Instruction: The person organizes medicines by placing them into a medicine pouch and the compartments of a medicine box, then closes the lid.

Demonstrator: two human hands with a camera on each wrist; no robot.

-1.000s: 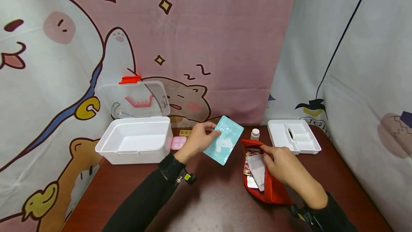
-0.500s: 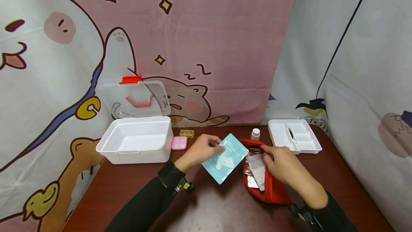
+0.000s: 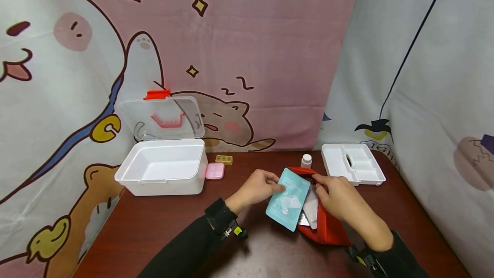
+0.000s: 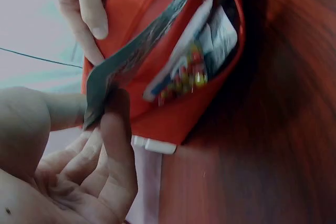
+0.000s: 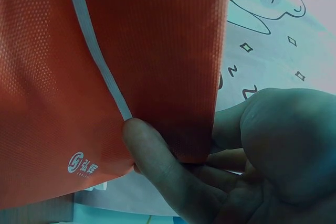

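Observation:
My left hand [image 3: 257, 188] pinches a flat teal packet [image 3: 287, 203] with a white picture on it, between thumb and fingers. The packet is tilted just in front of the mouth of a red pouch [image 3: 331, 228], covering part of it. With my right hand [image 3: 339, 196] I grip the pouch's upper right edge, thumb on the outside in the right wrist view. Inside the pouch lie a white packet [image 3: 311, 207] and, in the left wrist view, a blister strip of red and yellow capsules [image 4: 194, 72]. Whether the packet touches the pouch I cannot tell.
Behind the pouch stands a white bottle [image 3: 306, 161]. A white divided tray [image 3: 362, 179] is at the back right. To the left sit an open white box [image 3: 160, 188] with its clear lid [image 3: 181, 134] raised, a pink pill case [image 3: 215, 171] and a yellow one [image 3: 224, 160].
My left hand has carried the teal packet down and to the right, over to the pouch's opening. The right hand has stayed on the pouch's edge.

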